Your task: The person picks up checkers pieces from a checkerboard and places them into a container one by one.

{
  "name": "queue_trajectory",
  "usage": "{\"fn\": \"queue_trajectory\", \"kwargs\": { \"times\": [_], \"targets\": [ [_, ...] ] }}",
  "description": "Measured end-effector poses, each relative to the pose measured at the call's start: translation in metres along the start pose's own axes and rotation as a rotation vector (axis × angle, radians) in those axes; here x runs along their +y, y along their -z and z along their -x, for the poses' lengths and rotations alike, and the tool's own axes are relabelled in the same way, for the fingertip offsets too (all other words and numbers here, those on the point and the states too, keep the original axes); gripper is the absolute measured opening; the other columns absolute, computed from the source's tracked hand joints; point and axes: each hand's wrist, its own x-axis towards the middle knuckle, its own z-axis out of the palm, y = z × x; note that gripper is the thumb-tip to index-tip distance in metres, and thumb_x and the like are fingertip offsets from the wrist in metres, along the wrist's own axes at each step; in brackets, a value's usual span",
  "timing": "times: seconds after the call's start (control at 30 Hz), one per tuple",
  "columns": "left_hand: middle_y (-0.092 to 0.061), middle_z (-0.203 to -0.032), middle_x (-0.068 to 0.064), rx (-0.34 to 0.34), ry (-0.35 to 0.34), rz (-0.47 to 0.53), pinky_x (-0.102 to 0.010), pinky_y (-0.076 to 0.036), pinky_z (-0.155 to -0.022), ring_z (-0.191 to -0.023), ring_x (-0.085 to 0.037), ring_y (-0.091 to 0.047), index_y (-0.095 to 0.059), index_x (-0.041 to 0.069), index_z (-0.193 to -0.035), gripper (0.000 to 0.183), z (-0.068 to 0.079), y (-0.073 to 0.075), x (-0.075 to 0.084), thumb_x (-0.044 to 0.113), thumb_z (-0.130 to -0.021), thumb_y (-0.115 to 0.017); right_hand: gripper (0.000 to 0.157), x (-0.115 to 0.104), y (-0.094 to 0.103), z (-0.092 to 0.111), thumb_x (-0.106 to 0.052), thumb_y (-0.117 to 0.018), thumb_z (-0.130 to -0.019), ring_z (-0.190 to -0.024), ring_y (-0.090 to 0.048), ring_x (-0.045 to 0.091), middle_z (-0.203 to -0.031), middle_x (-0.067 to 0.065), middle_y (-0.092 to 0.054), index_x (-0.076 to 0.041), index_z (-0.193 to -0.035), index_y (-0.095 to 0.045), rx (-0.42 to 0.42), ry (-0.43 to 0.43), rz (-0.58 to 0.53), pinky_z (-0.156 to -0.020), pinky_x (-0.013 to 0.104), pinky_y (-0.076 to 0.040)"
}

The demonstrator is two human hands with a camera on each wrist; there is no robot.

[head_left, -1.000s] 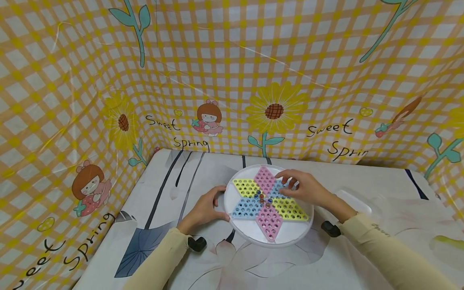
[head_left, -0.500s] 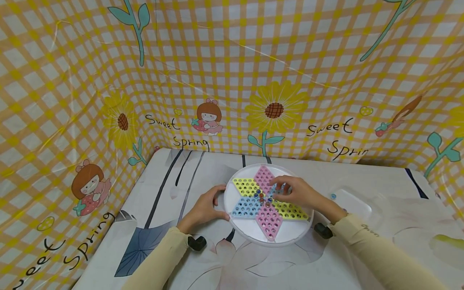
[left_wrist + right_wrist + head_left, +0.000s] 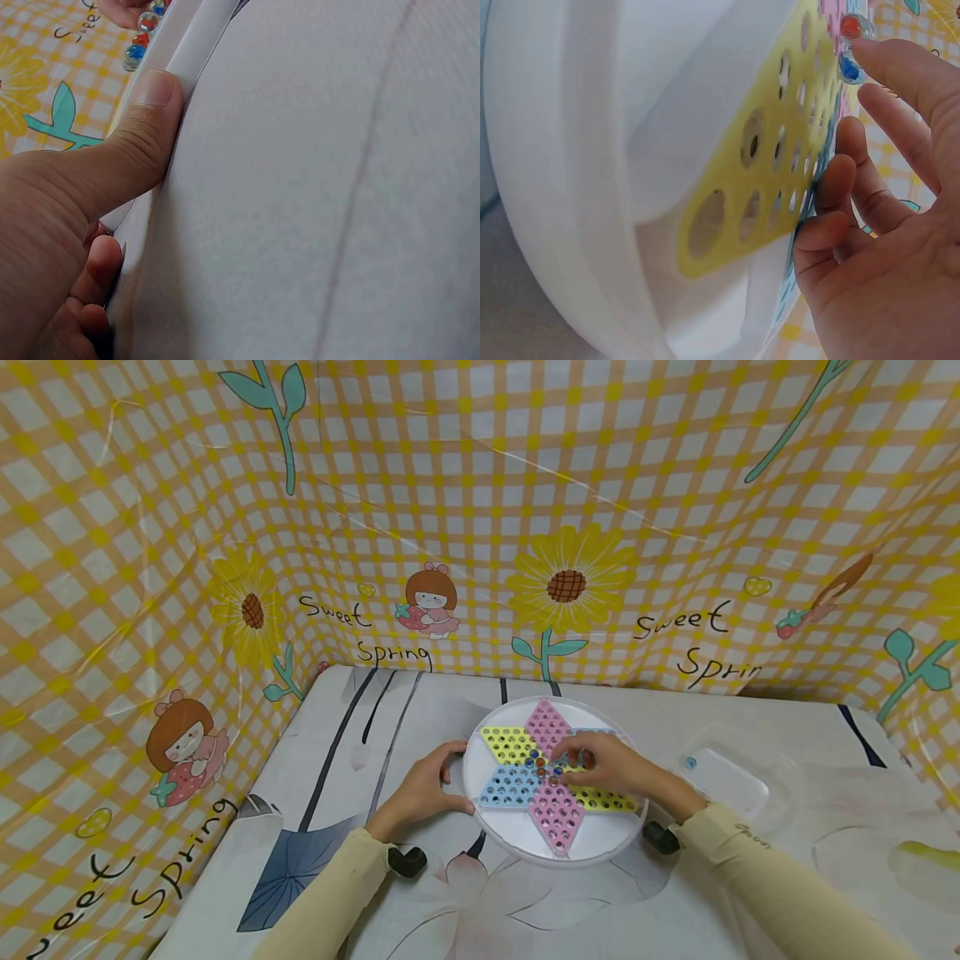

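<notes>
Holding the white rim (image 3: 201, 43) here with the left hand (image 3: 75, 199), glimpsing red and blue glass marbles (image 3: 135, 52) just beyond, near the right hand (image 3: 120, 10)!

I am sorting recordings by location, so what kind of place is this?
Probably an indoor recording corner: checked, sunflower-printed sheeting hangs around a table bearing a star-patterned game board.

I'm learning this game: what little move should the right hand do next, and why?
Probably the right hand should ease its fingertips down: they're close to the blue marble near the middle of the Chinese checkers board, and could bump it. The left hand grips the board. Whether the right holds a marble is hidden.
</notes>
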Motion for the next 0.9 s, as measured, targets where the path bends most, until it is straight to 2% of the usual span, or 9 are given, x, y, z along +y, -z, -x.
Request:
{"fn": "queue_trajectory", "kwargs": {
  "times": [0.23, 0.5, 0.9],
  "targets": [
    [-0.051, -0.087, -0.002, 0.003, -0.001, -0.002, -0.027, -0.038, -0.069, -0.079, -0.014, -0.045, -0.047, 0.016, -0.15, 0.098, -0.0002, 0.0, 0.0008, 0.026, -0.067, -0.098, 0.022, -0.0001, -0.0035, -0.0006, -0.019, -0.079, -0.092, -0.082, -0.051, 0.021, -0.09, 0.0, -0.059, -0.014, -0.113, -0.073, -0.007, -0.016, 0.029, -0.07, 0.028, -0.043],
    [-0.051, -0.087, -0.001, 0.002, 0.016, -0.012, -0.026, -0.038, -0.069, -0.079, -0.014, -0.045, -0.047, 0.017, -0.151, 0.099, -0.0002, 0.0002, 0.0027, 0.026, -0.066, -0.098, 0.015, 0.0012, -0.0046, -0.0026, -0.018, -0.078, -0.093, -0.084, -0.05, 0.019, -0.09, -0.002, -0.058, -0.017, -0.107, -0.073, -0.009, -0.033, 0.029, -0.071, 0.029, -0.043],
    [-0.053, -0.089, -0.002, 0.004, 0.001, 0.0, -0.026, -0.038, -0.069, -0.079, -0.015, -0.045, -0.047, 0.014, -0.15, 0.099, -0.0002, -0.0001, 0.0035, 0.025, -0.067, -0.098, 0.014, 0.001, -0.0048, -0.0023, -0.017, -0.077, -0.093, -0.085, -0.05, 0.02, -0.092, -0.001, -0.059, -0.016, -0.106, -0.073, -0.015, -0.042, 0.026, -0.073, 0.029, -0.044]
  ]
}}
